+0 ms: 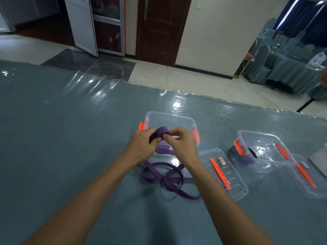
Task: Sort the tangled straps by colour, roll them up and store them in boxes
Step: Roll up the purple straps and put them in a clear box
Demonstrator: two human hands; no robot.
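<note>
A purple strap [169, 181] lies in loose loops on the blue-grey table, and its upper end is wound into a small roll [161, 131] held above the table. My left hand [143, 147] grips the roll from the left. My right hand [180, 142] pinches it from the right. Both hands hover in front of an open clear box with orange clips [169, 121]. A second clear box [265, 149] stands to the right, with a dark blue rolled strap [237, 156] against its left side.
Two clear lids with orange handles lie flat: one [223, 172] right of the purple strap, another [307, 175] at the far right. The table's glossy cover [70, 138] stretches to the left. Beyond the far edge are tiled floor, doors and covered chairs.
</note>
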